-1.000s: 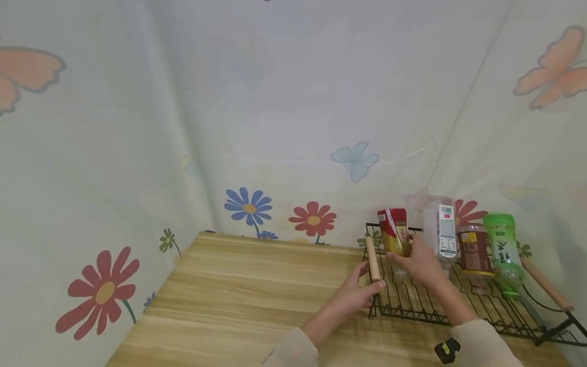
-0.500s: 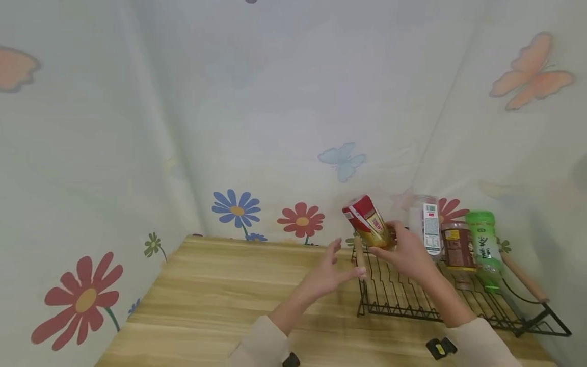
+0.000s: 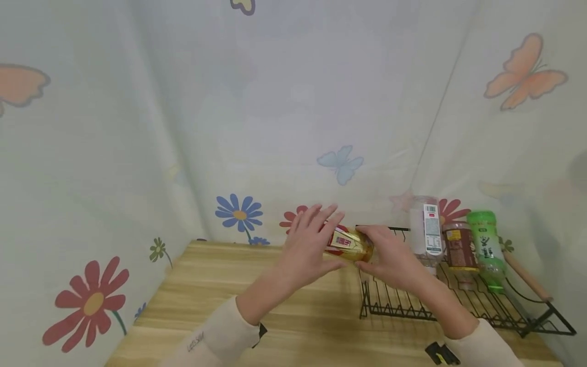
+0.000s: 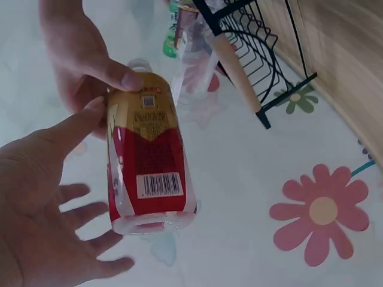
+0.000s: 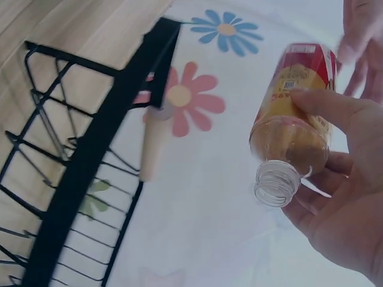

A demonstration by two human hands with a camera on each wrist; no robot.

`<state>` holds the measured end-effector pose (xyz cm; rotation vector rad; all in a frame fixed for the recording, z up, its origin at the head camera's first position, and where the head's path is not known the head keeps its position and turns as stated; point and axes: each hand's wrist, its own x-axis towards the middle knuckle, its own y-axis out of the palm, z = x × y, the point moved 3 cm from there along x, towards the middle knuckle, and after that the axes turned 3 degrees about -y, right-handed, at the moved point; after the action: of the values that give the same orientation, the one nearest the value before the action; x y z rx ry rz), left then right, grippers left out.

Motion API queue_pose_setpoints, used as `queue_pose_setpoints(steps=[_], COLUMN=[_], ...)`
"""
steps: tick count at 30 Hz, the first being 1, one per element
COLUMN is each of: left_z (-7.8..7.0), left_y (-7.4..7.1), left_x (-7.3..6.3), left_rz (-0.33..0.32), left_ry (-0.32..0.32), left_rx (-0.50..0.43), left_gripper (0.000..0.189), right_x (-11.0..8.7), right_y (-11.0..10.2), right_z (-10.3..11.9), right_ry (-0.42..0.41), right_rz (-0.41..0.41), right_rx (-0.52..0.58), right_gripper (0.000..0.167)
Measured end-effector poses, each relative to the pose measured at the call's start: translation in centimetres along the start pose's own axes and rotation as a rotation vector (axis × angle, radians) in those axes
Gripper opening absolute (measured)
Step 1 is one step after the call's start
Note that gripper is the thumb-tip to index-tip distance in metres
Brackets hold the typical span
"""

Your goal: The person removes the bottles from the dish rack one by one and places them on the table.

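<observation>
My right hand (image 3: 394,257) grips a clear plastic bottle (image 3: 349,244) with a red and gold label, near its neck end. The bottle lies tilted sideways in the air, off the rack's left end, base toward my left hand (image 3: 304,244). An uncapped, threaded neck (image 5: 277,184) shows in the right wrist view. In the left wrist view my left fingers (image 4: 99,218) are spread beside the red base half, and the left thumb reaches toward the gold part of the label, close to the right thumb. From the head view, the left hand hides the base.
A black wire rack (image 3: 403,310) with wooden handles (image 3: 527,275) stands on the right of the wooden table (image 3: 220,285). On it, neck down, are a clear bottle with a white label (image 3: 432,229), a brown-labelled bottle (image 3: 460,250) and a green bottle (image 3: 485,244). A flowered curtain (image 3: 275,127) hangs behind.
My right hand has lifted the bottle off the rack, moved it left and tipped it from neck-down to sideways. My left hand has left the rack's wooden handle and come to the bottle's base.
</observation>
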<state>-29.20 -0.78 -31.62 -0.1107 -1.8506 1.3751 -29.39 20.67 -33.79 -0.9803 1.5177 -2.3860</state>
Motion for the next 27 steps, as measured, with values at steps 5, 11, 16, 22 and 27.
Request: queue_pose_setpoints(steps=[5,11,16,22,27], left_z=[-0.2,-0.1,-0.2,0.1,0.3], left_y=[-0.9,-0.8,-0.5,-0.4,-0.4], left_x=[0.1,-0.1,-0.5,-0.7,-0.6], left_rz=[0.110,0.164,0.122,0.076,0.082], left_ry=[0.038,0.061,0.059,0.033,0.027], left_rx=[0.109,0.145,0.149,0.117,0.088], left_gripper=[0.099,0.093,0.082,0.076,0.077], right_x=[-0.3,-0.4,-0.5,-0.5,-0.3], right_y=[-0.7,-1.5,-1.1,-0.4,-0.3], right_z=[1.5,2.6,2.8,3.2,3.2], right_ry=[-0.055,-0.101,-0.109,-0.169,-0.181], right_rz=[0.030,0.057,0.040,-0.044,-0.073], right_rx=[-0.049,-0.046,-0.012,-0.045,-0.062], right_gripper=[0.079,0.076,0.077,0.079,0.078])
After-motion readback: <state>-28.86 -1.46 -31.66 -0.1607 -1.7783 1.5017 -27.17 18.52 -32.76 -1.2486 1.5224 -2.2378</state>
